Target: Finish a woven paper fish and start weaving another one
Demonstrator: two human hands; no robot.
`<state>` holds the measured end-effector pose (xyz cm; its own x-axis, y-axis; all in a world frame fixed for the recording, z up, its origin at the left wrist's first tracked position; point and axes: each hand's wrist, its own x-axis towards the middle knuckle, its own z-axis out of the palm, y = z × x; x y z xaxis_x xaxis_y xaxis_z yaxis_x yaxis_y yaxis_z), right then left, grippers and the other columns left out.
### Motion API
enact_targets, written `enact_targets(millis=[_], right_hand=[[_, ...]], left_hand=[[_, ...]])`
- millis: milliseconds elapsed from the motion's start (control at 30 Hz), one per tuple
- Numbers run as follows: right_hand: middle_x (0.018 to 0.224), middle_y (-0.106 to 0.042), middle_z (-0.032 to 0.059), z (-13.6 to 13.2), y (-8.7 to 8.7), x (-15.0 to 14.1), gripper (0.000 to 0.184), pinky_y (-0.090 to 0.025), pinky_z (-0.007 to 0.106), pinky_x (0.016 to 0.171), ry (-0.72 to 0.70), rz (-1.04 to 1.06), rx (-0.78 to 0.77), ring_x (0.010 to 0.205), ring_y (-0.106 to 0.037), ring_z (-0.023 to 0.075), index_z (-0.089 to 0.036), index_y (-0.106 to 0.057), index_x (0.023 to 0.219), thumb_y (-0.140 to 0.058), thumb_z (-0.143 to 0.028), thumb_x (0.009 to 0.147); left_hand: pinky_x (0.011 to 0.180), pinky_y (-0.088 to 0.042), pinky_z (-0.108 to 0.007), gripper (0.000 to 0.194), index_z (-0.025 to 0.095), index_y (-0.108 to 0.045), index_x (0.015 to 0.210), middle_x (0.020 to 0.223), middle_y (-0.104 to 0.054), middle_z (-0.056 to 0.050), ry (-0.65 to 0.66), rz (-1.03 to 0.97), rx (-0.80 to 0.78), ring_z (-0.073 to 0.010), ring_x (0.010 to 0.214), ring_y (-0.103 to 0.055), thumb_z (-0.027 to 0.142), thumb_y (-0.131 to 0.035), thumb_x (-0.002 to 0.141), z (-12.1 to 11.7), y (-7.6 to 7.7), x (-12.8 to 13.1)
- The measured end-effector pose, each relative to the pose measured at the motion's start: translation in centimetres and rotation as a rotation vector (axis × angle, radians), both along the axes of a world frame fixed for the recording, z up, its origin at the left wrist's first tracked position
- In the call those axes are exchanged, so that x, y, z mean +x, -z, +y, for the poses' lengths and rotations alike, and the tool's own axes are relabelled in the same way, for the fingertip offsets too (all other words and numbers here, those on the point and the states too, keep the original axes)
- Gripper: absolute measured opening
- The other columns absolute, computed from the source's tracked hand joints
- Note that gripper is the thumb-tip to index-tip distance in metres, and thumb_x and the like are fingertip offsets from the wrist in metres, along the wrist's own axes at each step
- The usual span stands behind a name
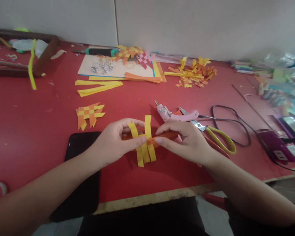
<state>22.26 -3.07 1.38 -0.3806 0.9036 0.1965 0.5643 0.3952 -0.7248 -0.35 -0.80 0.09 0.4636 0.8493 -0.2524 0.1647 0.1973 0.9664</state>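
Yellow and orange paper strips (144, 152), woven across each other, are held between both hands above the red table. My left hand (121, 134) pinches the weave from the left, its thumb on the yellow strips. My right hand (180, 136) grips the orange strip (151, 141) on the other side, thumb in front and fingers behind. The ends of the orange strips are partly hidden by my fingers. Behind my left hand lies a finished woven paper fish (89, 113) in yellow and orange.
A pink glue gun (177, 114) and yellow-handled scissors (218, 139) lie by my right hand. Under my left forearm is a black phone (85, 177). Farther back are loose yellow strips (95, 87), a pile of paper scraps (196, 72) and a purple power strip (281, 146).
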Motion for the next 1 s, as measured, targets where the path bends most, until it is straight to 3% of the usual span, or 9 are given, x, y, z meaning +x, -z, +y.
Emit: enact_targets(millis=[100, 200, 333, 433, 567, 733, 867, 1000], right_hand=[[0.071, -0.064, -0.0006, 0.3, -0.3, 0.3, 0.016, -0.048, 0.028, 0.063, 0.020, -0.036, 0.118, 0.067, -0.059, 0.0125, -0.020, -0.063, 0.073, -0.074, -0.029, 0.081], [0.072, -0.064, -0.0005, 0.3, -0.7, 0.2, 0.016, -0.051, 0.032, 0.067, 0.010, 0.027, 0.230, 0.071, -0.060, 0.0151, -0.023, -0.061, 0.073, -0.073, -0.023, 0.082], [0.068, -0.066, -0.0011, -0.1, -0.9, -0.3, 0.016, -0.052, 0.036, 0.068, -0.014, -0.001, 0.462, 0.067, -0.060, 0.0167, -0.026, -0.060, 0.076, -0.073, -0.018, 0.082], [0.067, -0.068, -0.0022, -0.4, -0.7, -0.5, 0.016, -0.051, 0.037, 0.067, 0.000, -0.083, 0.617, 0.065, -0.060, 0.0179, -0.029, -0.062, 0.080, -0.074, -0.019, 0.081], [0.076, -0.072, 0.0001, -0.6, -0.1, -0.7, 0.021, -0.052, 0.038, 0.068, 0.064, -0.117, 0.650, 0.078, -0.065, 0.0213, -0.029, -0.064, 0.094, -0.079, -0.030, 0.079], [0.082, -0.077, -0.0017, -0.6, -0.3, -0.7, 0.022, -0.050, 0.040, 0.078, 0.027, -0.202, 0.734, 0.087, -0.068, 0.0224, -0.026, -0.066, 0.094, -0.075, -0.012, 0.079], [0.091, -0.078, -0.0073, -0.7, -0.6, -0.5, 0.021, -0.048, 0.042, 0.077, -0.018, -0.304, 0.777, 0.084, -0.065, 0.0218, -0.032, -0.070, 0.091, -0.074, -0.014, 0.082], [0.095, -0.078, -0.0068, -0.7, -0.5, -0.4, 0.017, -0.046, 0.043, 0.071, -0.047, -0.311, 0.817, 0.088, -0.063, 0.0240, -0.032, -0.071, 0.093, -0.074, -0.019, 0.082]], left_hand=[[0.074, -0.056, -0.027, 0.040, 0.022, -0.066, 0.112, 0.094, -0.074, -0.003, -0.033, 0.018, 0.017, -0.0180, 0.085, -0.070, 0.038, -0.077, 0.077, 0.1, 0.2, 0.0], [0.075, -0.055, -0.028, 0.039, 0.022, -0.068, 0.110, 0.093, -0.074, -0.003, -0.026, 0.050, 0.079, -0.0185, 0.084, -0.069, 0.041, -0.077, 0.077, 0.0, 0.2, -0.1], [0.065, -0.051, -0.025, 0.019, 0.020, -0.072, 0.090, 0.082, -0.073, -0.002, 0.071, 0.093, 0.148, -0.0161, 0.073, -0.067, 0.036, -0.072, 0.081, -0.3, -0.4, 0.1], [0.057, -0.048, -0.022, 0.009, 0.018, -0.070, 0.082, 0.071, -0.070, 0.000, 0.125, 0.027, 0.096, -0.0126, 0.061, -0.062, 0.027, -0.068, 0.081, -0.3, -0.8, 0.4], [0.053, -0.046, -0.020, 0.011, 0.018, -0.065, 0.079, 0.066, -0.065, 0.002, 0.080, -0.009, 0.025, -0.0108, 0.056, -0.060, 0.028, -0.069, 0.080, -0.2, -0.9, 0.6], [0.056, -0.044, -0.019, 0.012, 0.018, -0.063, 0.078, 0.068, -0.064, 0.004, 0.059, -0.002, 0.009, -0.0096, 0.059, -0.057, 0.028, -0.070, 0.080, 0.0, -1.0, 0.5], [0.060, -0.046, -0.020, 0.011, 0.018, -0.065, 0.083, 0.072, -0.065, 0.003, 0.060, -0.058, 0.000, -0.0101, 0.066, -0.061, 0.027, -0.071, 0.081, 0.2, -0.9, 0.5], [0.065, -0.050, -0.022, 0.011, 0.018, -0.066, 0.084, 0.077, -0.070, 0.000, 0.042, -0.106, -0.031, -0.0132, 0.073, -0.066, 0.026, -0.072, 0.079, 0.3, -0.8, 0.6]])
